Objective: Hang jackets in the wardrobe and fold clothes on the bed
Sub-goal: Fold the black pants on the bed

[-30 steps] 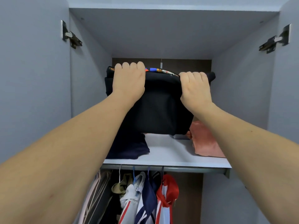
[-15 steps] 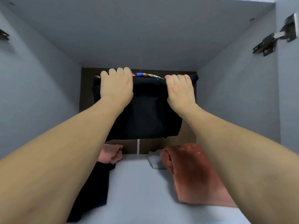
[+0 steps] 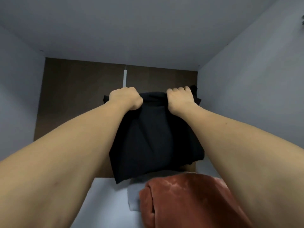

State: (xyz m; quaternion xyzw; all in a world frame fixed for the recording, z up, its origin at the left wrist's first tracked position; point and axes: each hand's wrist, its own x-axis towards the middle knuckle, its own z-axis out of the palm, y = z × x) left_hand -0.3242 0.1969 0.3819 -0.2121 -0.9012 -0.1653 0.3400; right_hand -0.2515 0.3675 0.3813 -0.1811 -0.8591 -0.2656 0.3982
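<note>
A folded black garment hangs in the air deep inside the wardrobe's upper compartment, above the white shelf. My left hand grips its top edge at the left, fingers curled over it. At the right of that edge my right hand grips the same way. The garment's lower end dangles just over the shelf, near the back panel. Its far side is hidden.
A folded rust-red velvety cloth lies on the shelf at the lower right, with a small grey folded item beside it. Grey side walls and ceiling close in; a brown back panel stands behind.
Both hands have carried the black garment further into the compartment toward the back panel. The view has moved in closer; the dark and pink clothes on the shelf's left are out of sight.
</note>
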